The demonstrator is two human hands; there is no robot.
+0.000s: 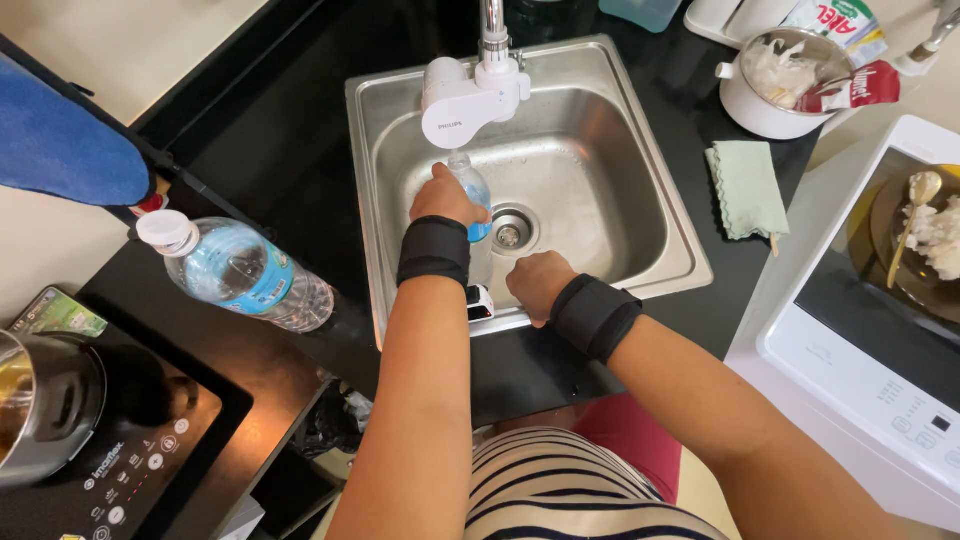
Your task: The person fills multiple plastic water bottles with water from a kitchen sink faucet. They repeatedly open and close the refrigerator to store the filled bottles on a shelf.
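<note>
While the pictures show no water stream, progress reads so:
Left hand (443, 197): wrapped around a small bottle (473, 190), held upright under the filter tap (470, 95) at frame centre, over the sink (640, 235).
Right hand (538, 284): fist closed, resting on the sink's near rim, holding nothing seen.
Fill level: cannot tell.
Done: bottle placed beneath the spout.
Left: filling, likely.
Desk (280, 130): large capped bottle (240, 272) lies at left.

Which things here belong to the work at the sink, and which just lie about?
In use: small clear plastic bottle, white tap filter, steel sink, left hand.
Lying about: large capped water bottle, green cloth, white pot.
</note>
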